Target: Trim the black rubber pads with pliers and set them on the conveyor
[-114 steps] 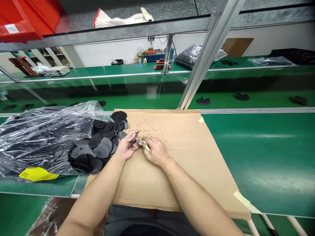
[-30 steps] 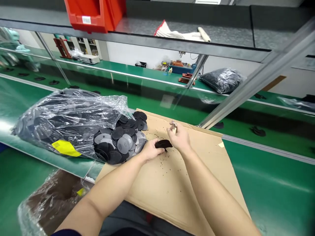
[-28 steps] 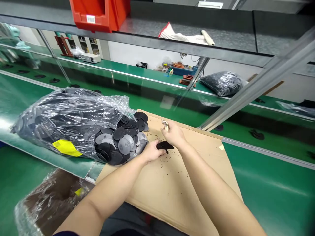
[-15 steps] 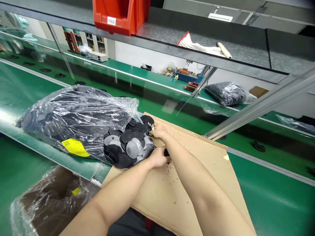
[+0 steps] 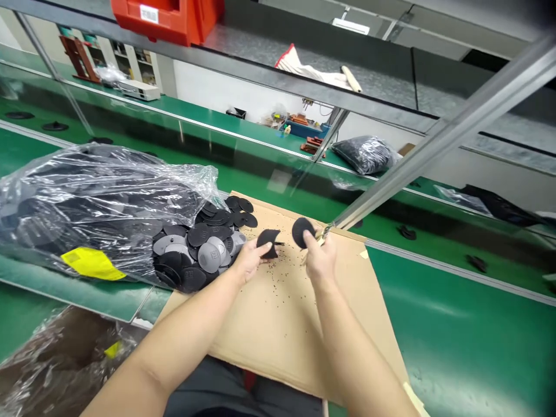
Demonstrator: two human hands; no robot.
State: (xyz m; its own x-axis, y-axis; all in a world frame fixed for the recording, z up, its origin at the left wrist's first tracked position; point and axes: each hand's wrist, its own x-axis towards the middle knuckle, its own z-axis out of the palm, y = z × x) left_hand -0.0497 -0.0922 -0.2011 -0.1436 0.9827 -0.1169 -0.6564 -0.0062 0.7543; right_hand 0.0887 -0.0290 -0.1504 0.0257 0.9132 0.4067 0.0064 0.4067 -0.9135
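Over speckled cardboard [image 5: 260, 327], the right grip [image 5: 320, 256] pinches a round black disc [image 5: 299, 233].

Head camera, one: worn on the person's head, facing forward and down, rolled so that the shelf [image 5: 247, 43] slopes down to the right. Near field: left hand [image 5: 248, 262] and right hand [image 5: 322, 262], mid-frame, above the worktop [image 5: 452, 330]. Far field: white wall [image 5: 204, 87], seen beneath the shelf.

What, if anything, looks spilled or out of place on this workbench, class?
Tiny dark bits lie scattered across the cardboard, standing out like litter against its plain tan surface. Loose discs heaped beside the plastic bag may also have spilled.
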